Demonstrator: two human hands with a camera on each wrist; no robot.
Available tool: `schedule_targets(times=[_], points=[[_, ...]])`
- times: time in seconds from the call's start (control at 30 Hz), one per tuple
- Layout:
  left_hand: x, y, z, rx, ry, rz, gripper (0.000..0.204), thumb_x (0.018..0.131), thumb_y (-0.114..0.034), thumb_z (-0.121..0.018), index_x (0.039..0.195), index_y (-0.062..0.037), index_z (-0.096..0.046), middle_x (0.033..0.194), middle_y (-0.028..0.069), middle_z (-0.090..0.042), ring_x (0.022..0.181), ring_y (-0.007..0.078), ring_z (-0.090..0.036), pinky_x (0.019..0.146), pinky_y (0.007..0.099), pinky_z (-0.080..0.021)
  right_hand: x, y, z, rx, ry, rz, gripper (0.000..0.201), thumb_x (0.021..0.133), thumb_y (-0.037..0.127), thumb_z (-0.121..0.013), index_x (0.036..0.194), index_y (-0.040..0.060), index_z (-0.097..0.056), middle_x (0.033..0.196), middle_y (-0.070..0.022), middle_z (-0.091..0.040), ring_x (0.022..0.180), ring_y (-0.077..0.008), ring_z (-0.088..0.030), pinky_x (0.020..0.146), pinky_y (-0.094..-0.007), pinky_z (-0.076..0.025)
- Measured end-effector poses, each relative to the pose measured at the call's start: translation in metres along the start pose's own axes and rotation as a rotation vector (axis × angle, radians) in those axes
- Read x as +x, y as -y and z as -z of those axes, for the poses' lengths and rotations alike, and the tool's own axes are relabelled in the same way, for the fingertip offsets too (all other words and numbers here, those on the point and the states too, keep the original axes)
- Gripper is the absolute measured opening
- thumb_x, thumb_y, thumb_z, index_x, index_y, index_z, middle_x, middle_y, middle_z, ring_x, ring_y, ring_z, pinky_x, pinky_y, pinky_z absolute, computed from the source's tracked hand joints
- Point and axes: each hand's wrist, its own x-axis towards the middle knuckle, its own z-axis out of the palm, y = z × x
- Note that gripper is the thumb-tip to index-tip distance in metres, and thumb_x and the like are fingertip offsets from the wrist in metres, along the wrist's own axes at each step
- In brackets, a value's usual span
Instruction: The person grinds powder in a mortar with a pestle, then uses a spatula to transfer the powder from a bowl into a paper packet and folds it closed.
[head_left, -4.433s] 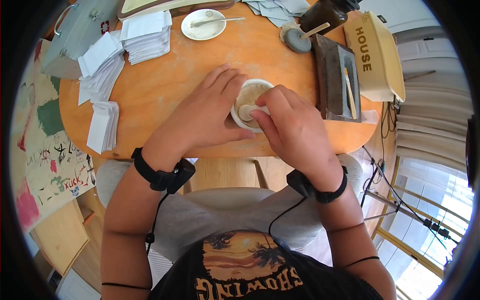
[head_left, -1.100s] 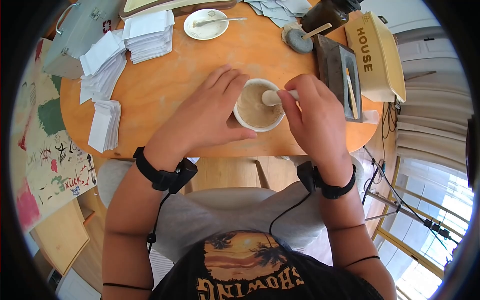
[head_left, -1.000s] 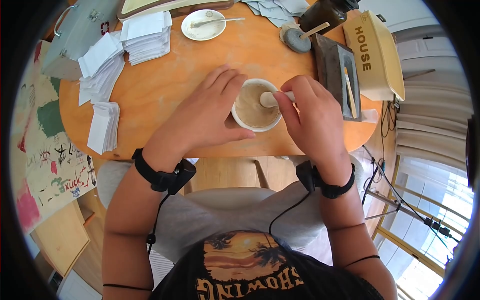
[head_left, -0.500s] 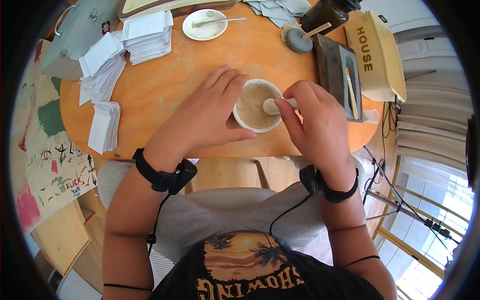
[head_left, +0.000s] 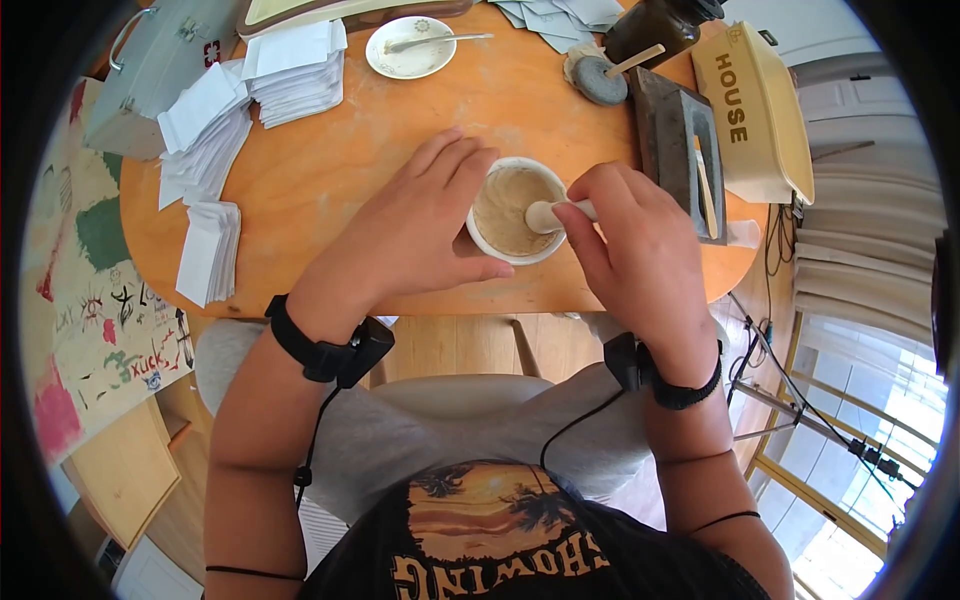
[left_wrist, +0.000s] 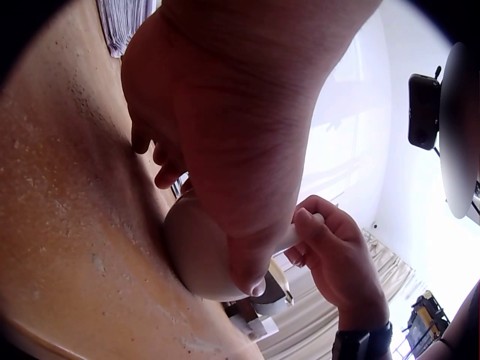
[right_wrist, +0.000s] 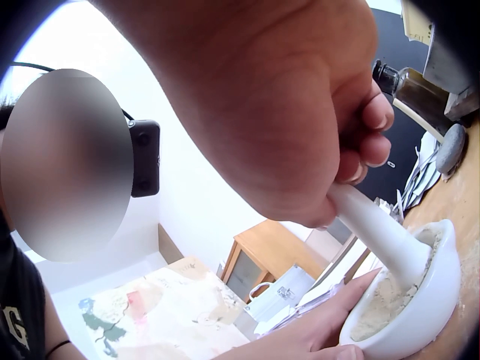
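Reckoned from the white mortar (right_wrist: 441, 300) in the head view, a stack of white papers (head_left: 295, 85) lies at ten o'clock and the left hand (head_left: 400, 220) at nine, fingers and thumb curved round the mortar's outer wall. The mortar stands on the wooden table (head_left: 430, 110), holding beige material (head_left: 500, 195). The pestle (right_wrist: 382, 236) leans in it towards three o'clock, pinched by the right hand (head_left: 642, 240); a yellow box (head_left: 752, 115) stands at two.
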Motion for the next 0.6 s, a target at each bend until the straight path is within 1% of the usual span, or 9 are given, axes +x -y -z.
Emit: schedule_targets(times=[0.03,0.37,0.43,0.53,0.6], points=[[0.001,-0.001,0.0,-0.008,0.028,0.012,0.112,0.079,-0.046,-0.097,0.164,0.0039,-0.044,0.17,0.0265,-0.047,0.165,0.0465,-0.035,0.134,0.0513,-0.038,-0.001,-0.001,-0.001,-0.01,0.023,-0.009,0.022,0.097,0.017,-0.08,0.099,0.0055,-0.062,0.092,-0.0129,-0.068,0.088,-0.0368,-0.069,0.077,-0.0485,-0.056],[0.002,0.002,-0.001,-0.008,0.017,-0.008,0.112,0.079,-0.046,-0.097,0.163,0.0045,-0.044,0.169,0.0266,-0.048,0.164,0.0469,-0.035,0.133,0.0515,-0.037,-0.001,-0.001,0.002,-0.002,0.019,0.025,0.023,0.096,0.018,-0.081,0.098,0.0055,-0.062,0.09,-0.0127,-0.067,0.088,-0.0365,-0.069,0.077,-0.0483,-0.056],[0.001,0.002,0.0,-0.013,0.025,-0.004,0.112,0.079,-0.046,-0.097,0.163,0.0046,-0.044,0.169,0.0267,-0.047,0.164,0.047,-0.035,0.133,0.0518,-0.038,0.0,0.003,0.009,0.053,-0.026,0.02,0.022,0.096,0.017,-0.081,0.099,0.0055,-0.061,0.089,-0.0126,-0.067,0.087,-0.0366,-0.069,0.077,-0.048,-0.056],[0.001,0.002,-0.002,-0.02,0.015,-0.01,0.111,0.079,-0.047,-0.097,0.163,0.0046,-0.044,0.169,0.0267,-0.047,0.164,0.0471,-0.035,0.133,0.0518,-0.037,-0.003,-0.002,-0.004,0.027,0.021,0.0,0.022,0.096,0.016,-0.08,0.099,0.0056,-0.062,0.09,-0.0126,-0.067,0.087,-0.0369,-0.069,0.077,-0.0483,-0.056],[0.002,0.001,-0.001,-0.013,0.022,-0.01,0.111,0.08,-0.047,-0.097,0.163,0.0046,-0.044,0.169,0.0266,-0.047,0.165,0.0469,-0.035,0.133,0.0517,-0.037,-0.002,0.001,0.004,0.022,0.009,0.02,0.022,0.096,0.016,-0.08,0.099,0.0056,-0.062,0.09,-0.0127,-0.067,0.087,-0.0369,-0.069,0.077,-0.0484,-0.056]])
